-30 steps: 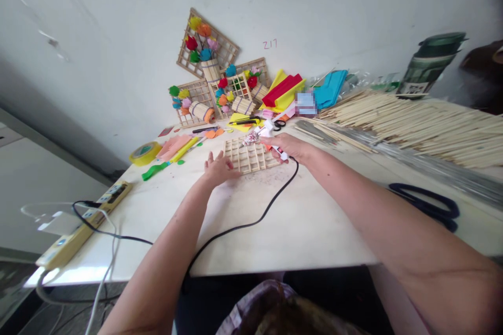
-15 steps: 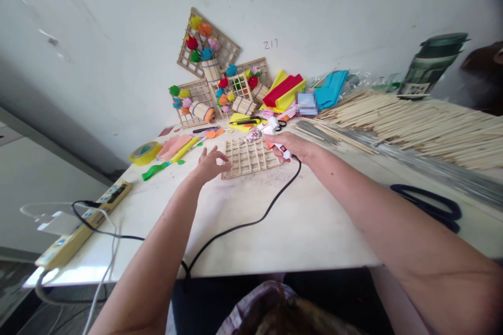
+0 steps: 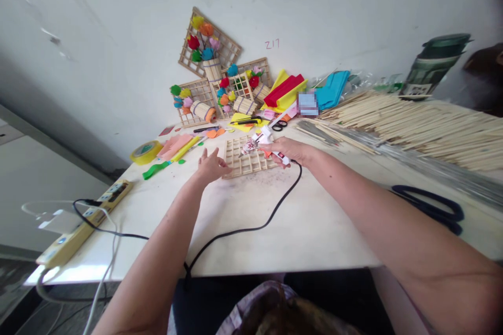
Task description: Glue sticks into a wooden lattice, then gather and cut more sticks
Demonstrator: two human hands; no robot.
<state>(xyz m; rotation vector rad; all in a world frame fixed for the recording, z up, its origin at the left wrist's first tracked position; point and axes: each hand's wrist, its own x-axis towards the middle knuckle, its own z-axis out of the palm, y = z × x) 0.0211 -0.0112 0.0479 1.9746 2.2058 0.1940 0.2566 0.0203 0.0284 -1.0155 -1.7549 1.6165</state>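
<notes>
Gripping a glue gun (image 3: 265, 136) over a wooden grid (image 3: 247, 162) with right hand (image 3: 287, 150), left hand (image 3: 211, 166) unclenched alongside

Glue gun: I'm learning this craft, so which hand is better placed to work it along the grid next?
Right, I'd say: the right hand holds the glue gun, aimed at the grid. The left hand, by the grid's left edge, holds no tool.

I see, left: cream power strip (image 3: 78, 235) | beyond it, yellow tape roll (image 3: 146, 153), flat | far right, green-lidded bottle (image 3: 426, 68) | nearer, dark-handled scissors (image 3: 459, 213) | wall (image 3: 334, 10): small handwritten marks (image 3: 272, 43)
</notes>
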